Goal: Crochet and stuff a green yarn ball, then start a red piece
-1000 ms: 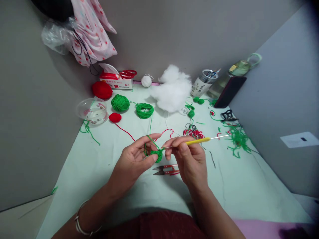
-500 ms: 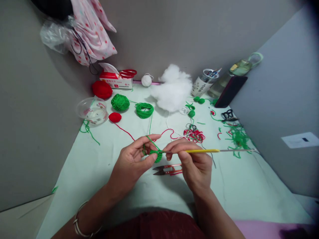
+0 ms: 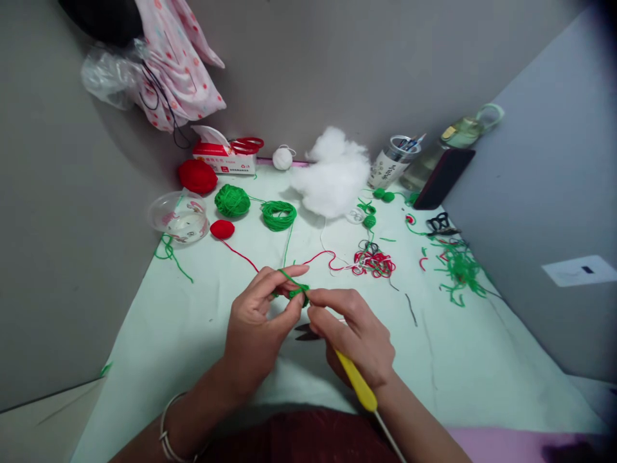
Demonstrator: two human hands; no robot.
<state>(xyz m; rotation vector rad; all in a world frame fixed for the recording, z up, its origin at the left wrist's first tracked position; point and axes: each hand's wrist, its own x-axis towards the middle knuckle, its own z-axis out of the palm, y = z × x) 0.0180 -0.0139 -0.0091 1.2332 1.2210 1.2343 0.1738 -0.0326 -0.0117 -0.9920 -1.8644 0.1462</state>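
Note:
My left hand (image 3: 258, 318) pinches a small green crochet piece (image 3: 297, 292) between thumb and fingers, with green yarn (image 3: 288, 241) looped over the forefinger and running back to a green coil (image 3: 278, 215). My right hand (image 3: 357, 334) is closed on a yellow-handled crochet hook (image 3: 357, 381); its tip is at the green piece and its handle points back toward my body. Red snips (image 3: 303, 331) lie on the table, mostly hidden under my right hand.
On the pale green table (image 3: 463, 366) are a green yarn ball (image 3: 232, 199), red yarn ball (image 3: 197, 175), red crochet disc (image 3: 222, 229), clear bowl (image 3: 178, 215), white stuffing (image 3: 332, 170), tissue box (image 3: 225, 157), pen cup (image 3: 393, 164), phone (image 3: 443, 179), and yarn scraps (image 3: 457, 267). Grey walls close in on three sides.
My right hand has swung the hook round: its handle pointed right across the table, now it points back toward me. The right hand now covers the snips. My left hand has stayed put.

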